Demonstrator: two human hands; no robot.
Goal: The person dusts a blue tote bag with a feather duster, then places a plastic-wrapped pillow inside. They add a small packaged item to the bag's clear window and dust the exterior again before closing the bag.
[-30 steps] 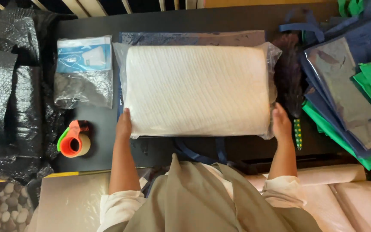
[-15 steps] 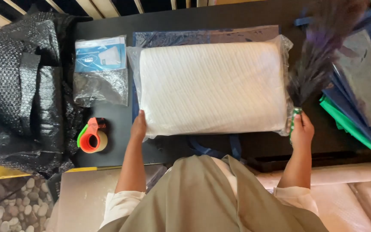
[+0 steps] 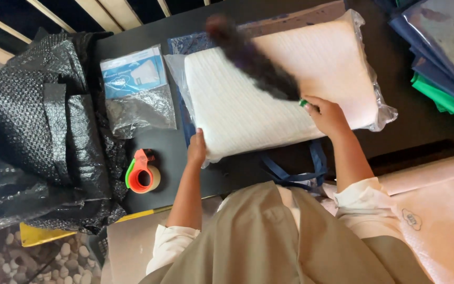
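Note:
A white ribbed pillow [image 3: 237,105] in a clear plastic bag lies on the dark table [image 3: 411,126]. My left hand [image 3: 197,147] grips its near left corner. My right hand [image 3: 328,114] is closed around the green handle of a dark feather duster [image 3: 250,58], whose blurred plumes sweep across the top of the pillow toward the far left. A blue bag [image 3: 290,171] with strap handles lies under the pillow.
An orange and green tape dispenser [image 3: 143,173] sits left of my left hand. Small clear packets [image 3: 135,89] lie behind it. Black bubble wrap [image 3: 32,137] is heaped at the left. Blue and green bags [image 3: 442,58] are stacked at the right.
My right hand left the pillow's right edge, took up the feather duster and swung it over the pillow toward the left. My left hand stays on the pillow's left corner.

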